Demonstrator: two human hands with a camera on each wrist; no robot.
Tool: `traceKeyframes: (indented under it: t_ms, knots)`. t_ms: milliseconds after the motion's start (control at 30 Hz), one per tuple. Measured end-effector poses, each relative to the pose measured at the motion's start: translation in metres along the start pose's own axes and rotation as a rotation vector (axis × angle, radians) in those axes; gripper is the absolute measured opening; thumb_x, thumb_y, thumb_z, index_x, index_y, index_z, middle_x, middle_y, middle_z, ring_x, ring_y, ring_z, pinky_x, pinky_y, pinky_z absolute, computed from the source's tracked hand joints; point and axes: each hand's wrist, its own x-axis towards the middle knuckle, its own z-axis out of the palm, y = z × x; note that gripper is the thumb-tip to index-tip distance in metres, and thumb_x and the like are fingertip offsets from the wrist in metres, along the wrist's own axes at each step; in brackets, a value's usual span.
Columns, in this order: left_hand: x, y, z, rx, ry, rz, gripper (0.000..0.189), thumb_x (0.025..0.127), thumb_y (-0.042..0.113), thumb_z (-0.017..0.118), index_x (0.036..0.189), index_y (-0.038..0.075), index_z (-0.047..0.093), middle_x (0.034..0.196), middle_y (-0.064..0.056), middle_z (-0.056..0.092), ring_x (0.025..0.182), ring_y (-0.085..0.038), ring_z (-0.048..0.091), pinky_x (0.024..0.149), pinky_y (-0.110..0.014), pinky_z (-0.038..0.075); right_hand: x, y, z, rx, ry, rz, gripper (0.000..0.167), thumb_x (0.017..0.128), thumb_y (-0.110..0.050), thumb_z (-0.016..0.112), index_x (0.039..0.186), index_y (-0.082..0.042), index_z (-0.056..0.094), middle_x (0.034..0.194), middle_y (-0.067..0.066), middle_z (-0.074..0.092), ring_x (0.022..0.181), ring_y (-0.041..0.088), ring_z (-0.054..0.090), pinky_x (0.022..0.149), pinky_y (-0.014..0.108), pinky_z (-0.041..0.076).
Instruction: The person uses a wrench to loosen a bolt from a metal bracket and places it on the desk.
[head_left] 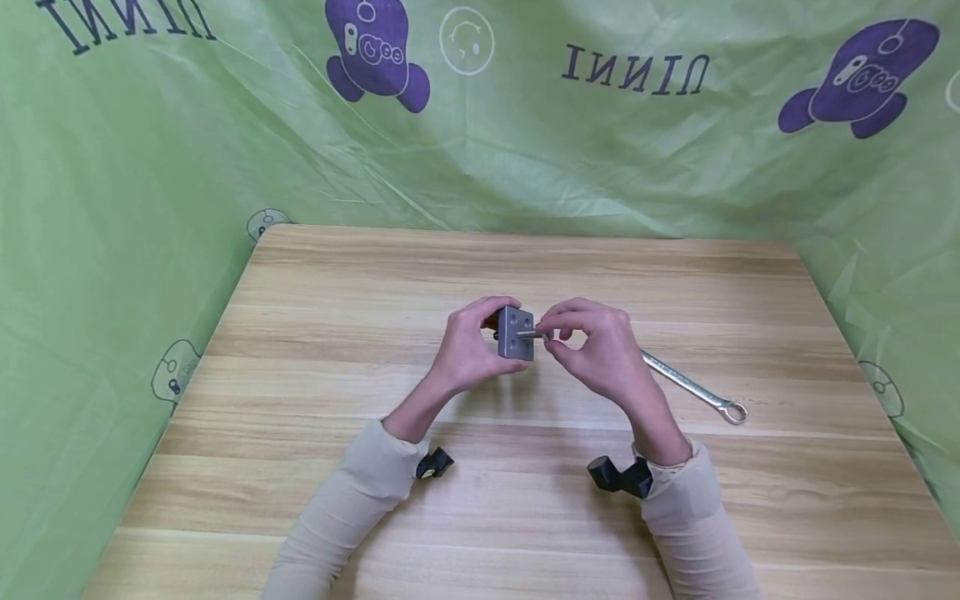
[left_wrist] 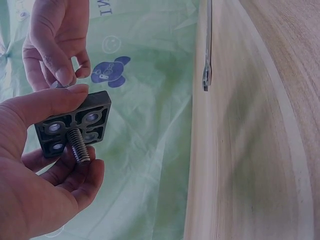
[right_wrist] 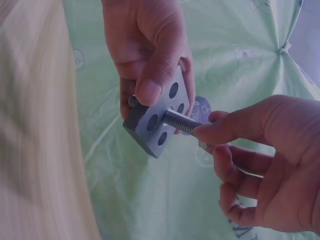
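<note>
Threaded bolt passes through the gray block above the table, 1 end pinched in the right hand, while the left hand grips 2 opposite edges of the block, probably to steady it and leave the bolt unobstructed.

The plate is above the table, with the left hand around its left side and the right hand just to its right, at the end of the bolt that runs through the plate's middle among its 4 holes. On the table, right of the plate and nearer the person, lies the wrench, partly behind the right hand. The curtain stands beyond the plate, and to its left and right past the table's sides.
</note>
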Motion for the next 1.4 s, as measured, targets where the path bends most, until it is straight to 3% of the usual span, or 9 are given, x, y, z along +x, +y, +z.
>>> traceKeyframes:
  t_ms: [167,300,500,633,867,1167,1400]
  knots:
    - [-0.0001,-0.0006,-0.0003,0.002,0.006,-0.001,0.071,0.058,0.001,0.092,0.123,0.0,0.063,0.114,-0.018,0.07,0.094,-0.03,0.069,0.086,-0.044,0.059,-0.0006,-0.0013,-0.0017,0.004,-0.01,0.004,0.02,0.076,0.001,0.081,0.096,-0.005,0.078,0.099,0.01,0.076,0.077,0.02,0.065,0.066,0.025,0.048]
    - [-0.0004,-0.0004,-0.0003,0.005,0.013,0.005,0.07,0.058,0.001,0.092,0.121,0.001,0.063,0.112,-0.017,0.07,0.093,-0.03,0.069,0.085,-0.045,0.059,0.0001,-0.0022,-0.0027,-0.015,-0.008,0.065,0.033,0.079,-0.015,0.085,0.109,-0.005,0.075,0.104,0.01,0.076,0.08,0.02,0.065,0.067,0.027,0.047]
    - [-0.0004,-0.0004,0.0003,0.006,0.015,-0.003,0.071,0.057,0.002,0.092,0.122,0.001,0.064,0.112,-0.017,0.071,0.094,-0.029,0.069,0.086,-0.043,0.059,0.0014,-0.0029,-0.0038,-0.049,-0.052,0.241,0.034,0.084,-0.025,0.081,0.11,-0.004,0.074,0.087,0.009,0.077,0.072,0.018,0.066,0.059,0.021,0.042]
    - [-0.0006,-0.0005,0.0009,-0.004,0.019,-0.009,0.07,0.057,0.001,0.092,0.121,0.0,0.064,0.112,-0.017,0.071,0.094,-0.03,0.069,0.087,-0.046,0.059,0.0018,-0.0042,-0.0029,-0.065,-0.058,0.265,0.03,0.086,-0.028,0.079,0.104,-0.005,0.076,0.079,0.008,0.076,0.067,0.015,0.066,0.056,0.021,0.042]
    - [-0.0011,-0.0003,0.0026,-0.012,0.019,-0.019,0.072,0.057,0.001,0.092,0.122,-0.002,0.063,0.112,-0.017,0.071,0.093,-0.03,0.069,0.086,-0.045,0.059,0.0015,-0.0049,-0.0016,-0.07,-0.023,0.208,0.021,0.085,-0.021,0.079,0.098,-0.004,0.078,0.074,0.008,0.074,0.064,0.015,0.063,0.053,0.02,0.04]
    - [-0.0008,-0.0026,0.0035,-0.026,0.018,-0.005,0.072,0.056,0.002,0.093,0.122,-0.002,0.063,0.112,-0.017,0.071,0.092,-0.03,0.069,0.086,-0.045,0.059,-0.0012,-0.0017,-0.004,-0.058,-0.013,0.09,0.019,0.081,-0.009,0.081,0.099,-0.006,0.079,0.091,0.009,0.078,0.071,0.019,0.067,0.057,0.021,0.042]
    - [-0.0001,-0.0044,0.004,-0.073,-0.001,-0.029,0.07,0.057,0.001,0.092,0.121,0.0,0.064,0.112,-0.018,0.071,0.093,-0.03,0.069,0.087,-0.046,0.058,-0.0027,-0.0016,-0.0066,-0.074,-0.023,-0.021,0.02,0.079,-0.001,0.081,0.098,-0.005,0.078,0.093,0.008,0.077,0.075,0.02,0.067,0.063,0.027,0.049]
